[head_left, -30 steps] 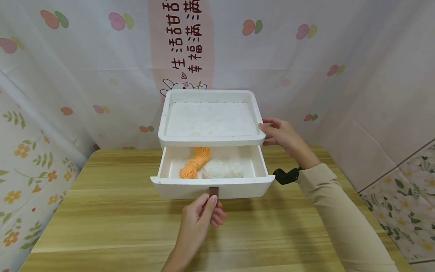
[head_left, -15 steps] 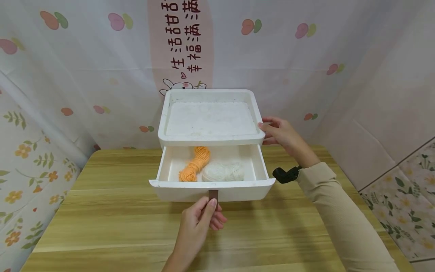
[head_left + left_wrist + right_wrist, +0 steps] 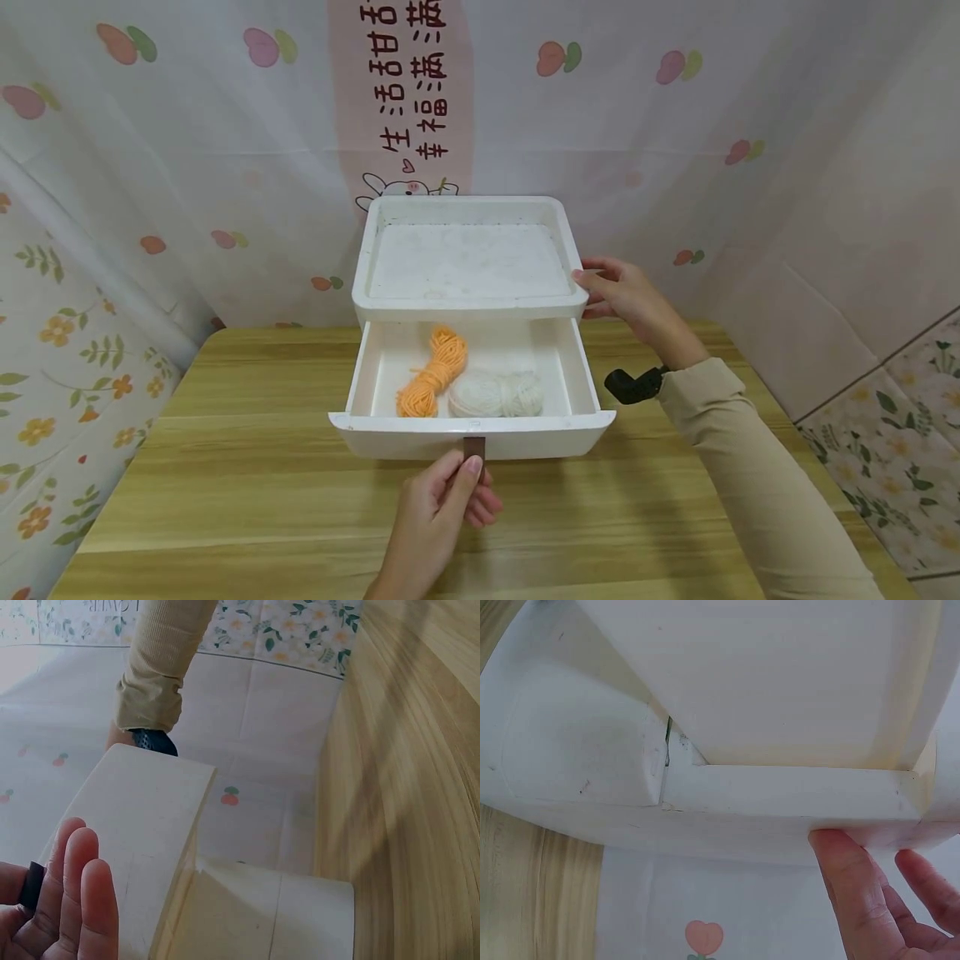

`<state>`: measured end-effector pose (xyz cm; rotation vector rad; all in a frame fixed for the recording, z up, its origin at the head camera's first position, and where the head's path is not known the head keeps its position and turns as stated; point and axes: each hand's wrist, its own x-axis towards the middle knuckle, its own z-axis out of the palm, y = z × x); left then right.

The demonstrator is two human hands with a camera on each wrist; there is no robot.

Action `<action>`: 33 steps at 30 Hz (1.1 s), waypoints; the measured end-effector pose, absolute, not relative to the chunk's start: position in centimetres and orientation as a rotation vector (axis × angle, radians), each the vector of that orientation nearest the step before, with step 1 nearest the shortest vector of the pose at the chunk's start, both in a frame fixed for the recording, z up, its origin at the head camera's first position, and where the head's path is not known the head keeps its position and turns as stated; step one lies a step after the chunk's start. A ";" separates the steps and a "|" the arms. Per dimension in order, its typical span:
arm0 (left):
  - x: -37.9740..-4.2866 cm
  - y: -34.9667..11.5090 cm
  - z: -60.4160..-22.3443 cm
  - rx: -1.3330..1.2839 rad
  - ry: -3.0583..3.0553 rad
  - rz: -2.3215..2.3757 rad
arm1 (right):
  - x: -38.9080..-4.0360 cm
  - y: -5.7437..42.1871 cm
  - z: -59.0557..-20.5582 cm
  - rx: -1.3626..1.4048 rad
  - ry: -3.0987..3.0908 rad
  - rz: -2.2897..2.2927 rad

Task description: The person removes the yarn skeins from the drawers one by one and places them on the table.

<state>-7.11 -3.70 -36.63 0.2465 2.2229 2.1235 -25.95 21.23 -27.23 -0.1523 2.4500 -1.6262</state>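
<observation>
A white storage box [image 3: 468,310] with a tray-like top stands at the back of the table, its drawer [image 3: 405,439] pulled out toward me. Inside the drawer lie a skein of orange yarn [image 3: 438,375] and, beside it, a skein of white yarn [image 3: 498,393]. My left hand [image 3: 431,521] pinches the brown pull strap [image 3: 474,448] on the drawer front between thumb and finger. The left wrist view shows its other fingers [image 3: 71,892] extended. My right hand [image 3: 626,292] rests against the box's right side; in the right wrist view its fingertips [image 3: 829,844] press the white wall.
Wood-grain table [image 3: 225,500] runs beneath the box and spreads to both sides and in front. A patterned curtain [image 3: 510,125] hangs close behind the box. A black wrist-worn device [image 3: 633,386] sticks out below the right hand.
The drawer has slid farther out toward me, the left hand moving with its strap. More of both yarn skeins shows. My right hand stays at the box's side.
</observation>
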 end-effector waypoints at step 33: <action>-7.4 -7.1 -35.8 0.478 2.540 1.503 | -25.7 21.2 -27.4 -0.191 2.496 -1.598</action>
